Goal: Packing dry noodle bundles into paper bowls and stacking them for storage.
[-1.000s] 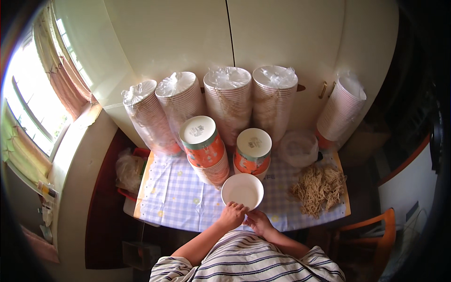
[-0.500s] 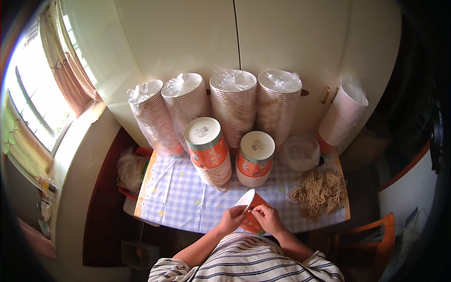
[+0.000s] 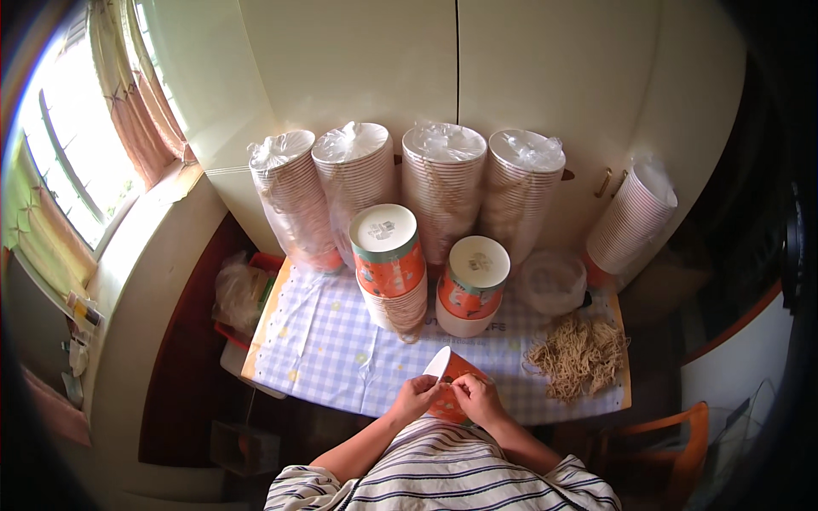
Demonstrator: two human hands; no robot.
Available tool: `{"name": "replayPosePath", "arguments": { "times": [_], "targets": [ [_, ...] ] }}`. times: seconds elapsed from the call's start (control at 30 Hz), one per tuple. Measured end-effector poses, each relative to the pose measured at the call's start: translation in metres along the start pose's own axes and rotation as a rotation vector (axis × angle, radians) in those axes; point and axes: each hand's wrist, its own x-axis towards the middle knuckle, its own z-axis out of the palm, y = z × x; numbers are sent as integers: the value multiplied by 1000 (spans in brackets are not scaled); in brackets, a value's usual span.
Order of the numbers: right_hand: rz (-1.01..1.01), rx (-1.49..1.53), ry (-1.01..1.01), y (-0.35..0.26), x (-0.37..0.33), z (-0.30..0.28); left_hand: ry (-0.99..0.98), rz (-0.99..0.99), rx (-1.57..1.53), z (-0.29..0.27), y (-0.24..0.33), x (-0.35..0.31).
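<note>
An orange paper bucket (image 3: 460, 368) with a white rim lies tilted against my body at the near table edge, its opening toward the upper left. My left hand (image 3: 415, 397) and my right hand (image 3: 479, 400) meet at its side, thumbs and fingers pinched close together. A thin pale piece of string shows faintly between the fingertips; most of it is hidden by them. Just beyond stand two shorter upside-down bucket stacks, the left stack (image 3: 389, 272) taller than the right stack (image 3: 473, 298). Strands of string hang from the left one.
Tall bagged bucket stacks (image 3: 443, 192) line the back of the checked tablecloth (image 3: 332, 341); another bagged stack (image 3: 632, 213) leans at the right. A heap of tan string (image 3: 579, 358) lies at the right, near a clear plastic bag (image 3: 552, 281). An orange chair (image 3: 686, 443) stands at lower right.
The view has shifted slightly, moving the far stacks rightward in the picture. My hands stay pinched together at the bucket's side, and the strand between them is less visible.
</note>
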Motion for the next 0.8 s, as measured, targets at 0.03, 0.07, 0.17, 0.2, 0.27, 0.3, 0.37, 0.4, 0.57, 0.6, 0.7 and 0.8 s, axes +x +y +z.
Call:
{"name": "replayPosePath", "arguments": {
  "times": [0.03,0.07,0.17,0.2,0.27,0.3,0.37,0.4,0.57,0.6,0.7,0.8],
  "targets": [
    [-4,5,-5,-1,1,1,10,6,36,0,0,0],
    [-6,11,-8,-2,1,2,11,6,35,0,2,-1],
    [-15,27,-26,-2,2,4,68,-6,159,-2,6,-1],
    [-18,27,-27,-3,3,4,97,18,187,-4,-1,1],
    [-16,38,-33,-3,4,5,124,42,215,-7,-4,2],
    [-16,38,-33,-3,5,5,131,79,138,-6,-2,0],
    [-16,53,-60,-2,5,5,138,117,61,-7,-1,0],
    [-16,52,-60,-2,5,5,134,149,84,-7,-2,0],
    [-56,39,-105,-2,3,5,138,197,169,-8,-6,0],
    [-53,39,-105,-2,3,5,124,201,176,-9,-6,0],
    [-32,55,-103,-2,4,5,73,193,135,-11,-1,0],
    [1,87,-115,2,4,8,2,180,46,-14,-4,2]
  ]
}}
